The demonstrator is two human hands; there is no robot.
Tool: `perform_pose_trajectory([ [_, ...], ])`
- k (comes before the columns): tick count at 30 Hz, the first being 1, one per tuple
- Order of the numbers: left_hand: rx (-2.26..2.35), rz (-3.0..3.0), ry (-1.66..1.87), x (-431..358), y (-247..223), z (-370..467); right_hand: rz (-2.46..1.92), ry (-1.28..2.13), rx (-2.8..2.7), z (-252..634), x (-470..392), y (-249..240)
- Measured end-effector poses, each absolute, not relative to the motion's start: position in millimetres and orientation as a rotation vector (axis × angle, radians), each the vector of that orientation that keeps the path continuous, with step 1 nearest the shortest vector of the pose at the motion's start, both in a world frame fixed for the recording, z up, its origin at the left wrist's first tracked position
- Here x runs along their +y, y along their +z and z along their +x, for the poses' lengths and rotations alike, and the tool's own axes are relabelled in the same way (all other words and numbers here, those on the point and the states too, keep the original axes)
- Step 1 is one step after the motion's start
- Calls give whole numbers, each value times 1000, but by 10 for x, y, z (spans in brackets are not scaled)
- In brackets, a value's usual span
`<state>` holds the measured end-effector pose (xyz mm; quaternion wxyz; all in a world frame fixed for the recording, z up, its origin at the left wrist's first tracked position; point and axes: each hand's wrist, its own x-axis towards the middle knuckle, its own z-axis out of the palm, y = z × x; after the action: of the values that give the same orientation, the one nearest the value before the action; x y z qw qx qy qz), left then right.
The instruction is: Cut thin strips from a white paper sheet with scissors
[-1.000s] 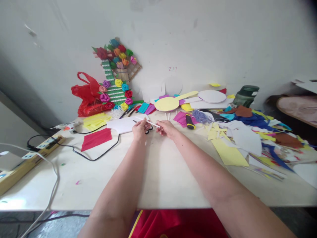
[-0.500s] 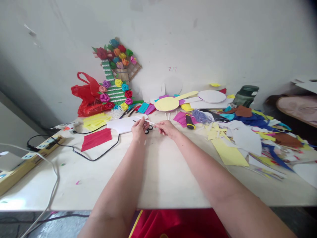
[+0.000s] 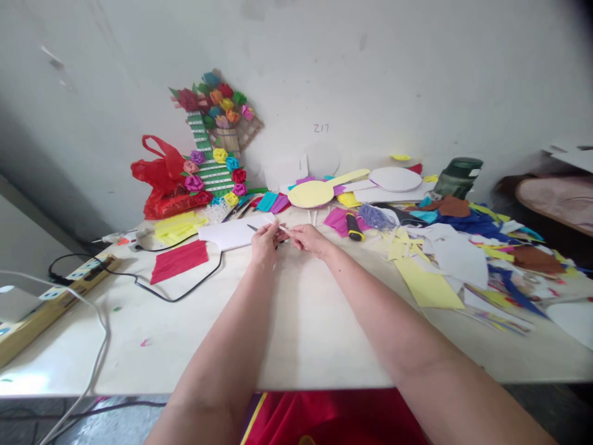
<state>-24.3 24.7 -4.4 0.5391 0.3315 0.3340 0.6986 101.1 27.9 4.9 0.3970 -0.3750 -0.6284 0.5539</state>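
Observation:
Near the middle of the table, my left hand [image 3: 265,242] and my right hand [image 3: 311,240] are close together, both with closed fingers. Between them runs a thin white strip [image 3: 284,229], pinched at its two ends; whether it is paper or a stick is too small to tell. Scissors [image 3: 252,228] lie under my left hand, a dark blade tip showing and the handles mostly hidden. To the left of that hand is a white sheet [image 3: 227,233], with a red crepe paper piece [image 3: 180,262] nearer to me.
Paper scraps [image 3: 456,256] crowd the right side. A yellow-black utility knife [image 3: 354,227] lies beyond my right hand, near a yellow paddle shape [image 3: 311,194]. Paper flowers [image 3: 225,102] and a red bag [image 3: 160,176] stand at the back left. A power strip [image 3: 69,290] with cables lies left.
My left hand has moved a little right, closer to my right hand, and covers more of the scissors' handles. Less of the white strip shows between the hands.

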Motion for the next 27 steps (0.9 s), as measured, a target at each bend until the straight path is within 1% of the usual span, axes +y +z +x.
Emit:
perform_pose_trajectory([
  [5, 803, 704, 1719, 246, -26, -230, -939, 1459, -1540, 959, 246, 82],
  [11, 725, 729, 1696, 259, -29, -274, -919, 1538, -1530, 1008, 208, 111],
  [15, 762, 715, 1725, 265, -14, -298, -914, 1569, -1552, 1037, 219, 100],
  [22, 744, 571, 1793, 286, -36, -283, -911, 1600, -1502, 935, 230, 62],
  [27, 749, 654, 1771, 296, -48, -312, -907, 1616, -1506, 947, 237, 20],
])
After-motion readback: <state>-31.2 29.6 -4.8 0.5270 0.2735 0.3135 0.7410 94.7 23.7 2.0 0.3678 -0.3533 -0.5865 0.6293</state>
